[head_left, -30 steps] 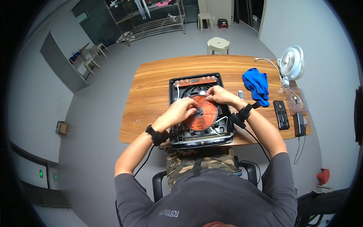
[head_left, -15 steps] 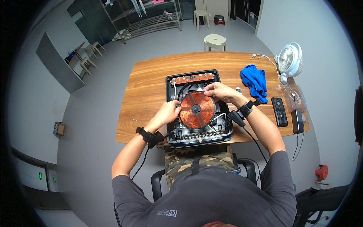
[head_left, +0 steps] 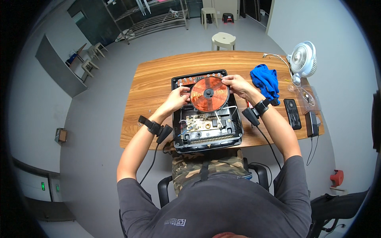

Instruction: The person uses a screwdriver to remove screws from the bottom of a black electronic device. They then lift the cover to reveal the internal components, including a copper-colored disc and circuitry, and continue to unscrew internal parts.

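Observation:
A round copper induction coil (head_left: 202, 102) with dark strips and a black centre is held over the far half of an opened induction cooker's black casing (head_left: 240, 139). My right hand (head_left: 238, 85) pinches the coil's far right rim between thumb and fingers. At its left rim, my left hand (head_left: 177, 99) has its fingers closed against the edge. A pale circuit board (head_left: 194, 123) with parts and wires shows in the near half of the casing. Beyond the coil, part of an orange control strip (head_left: 184, 81) is visible; what lies directly under the coil is hidden.
On the wooden table (head_left: 152, 85), right of the casing, lie a blue cloth (head_left: 265, 81), a black tool case (head_left: 292, 114) and a black power adapter (head_left: 312, 125). A white fan (head_left: 303, 59) stands at the far right corner. Small screws (head_left: 150, 111) lie at left. Cables trail from both wrist straps.
Both hands have shifted the coil away from me and slightly right. The circuit board beneath it has come into view, while more of the control strip is covered.

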### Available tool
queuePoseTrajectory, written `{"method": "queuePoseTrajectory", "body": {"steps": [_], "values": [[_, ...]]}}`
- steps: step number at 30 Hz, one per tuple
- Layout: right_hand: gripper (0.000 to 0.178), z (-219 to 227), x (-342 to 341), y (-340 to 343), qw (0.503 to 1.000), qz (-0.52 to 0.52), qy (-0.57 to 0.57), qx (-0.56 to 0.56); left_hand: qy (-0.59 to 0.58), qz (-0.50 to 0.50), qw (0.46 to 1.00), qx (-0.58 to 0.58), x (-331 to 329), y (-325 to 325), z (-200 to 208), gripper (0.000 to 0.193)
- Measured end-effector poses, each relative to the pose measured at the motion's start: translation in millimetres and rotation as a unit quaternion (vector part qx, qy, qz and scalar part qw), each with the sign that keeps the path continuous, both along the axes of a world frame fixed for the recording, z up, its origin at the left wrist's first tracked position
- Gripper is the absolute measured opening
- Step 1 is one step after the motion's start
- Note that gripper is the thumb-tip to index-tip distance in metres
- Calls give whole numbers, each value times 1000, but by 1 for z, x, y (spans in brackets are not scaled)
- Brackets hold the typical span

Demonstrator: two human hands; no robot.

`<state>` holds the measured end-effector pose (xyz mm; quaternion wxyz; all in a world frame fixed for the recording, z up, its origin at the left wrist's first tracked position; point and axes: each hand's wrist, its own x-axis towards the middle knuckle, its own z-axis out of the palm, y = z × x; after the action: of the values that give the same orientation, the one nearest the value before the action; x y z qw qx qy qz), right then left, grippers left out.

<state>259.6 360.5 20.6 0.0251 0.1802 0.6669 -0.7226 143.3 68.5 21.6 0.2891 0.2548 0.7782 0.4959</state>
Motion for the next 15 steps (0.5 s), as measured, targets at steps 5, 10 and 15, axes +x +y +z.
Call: {"method": "queuePoseTrajectory", "body": {"steps": [5, 10, 15], "values": [[20, -27, -6, 18, 999, -14, 16, -39, -9, -47, 998, -29, -6, 4, 2, 42], [21, -32, -9, 18, 999, -25, 25, -41, -18, -27, 999, -19, 0, 2, 0, 41], [22, -37, -9, 15, 997, -51, 24, -49, 32, -61, 997, -45, 16, -4, 8, 38]]}}
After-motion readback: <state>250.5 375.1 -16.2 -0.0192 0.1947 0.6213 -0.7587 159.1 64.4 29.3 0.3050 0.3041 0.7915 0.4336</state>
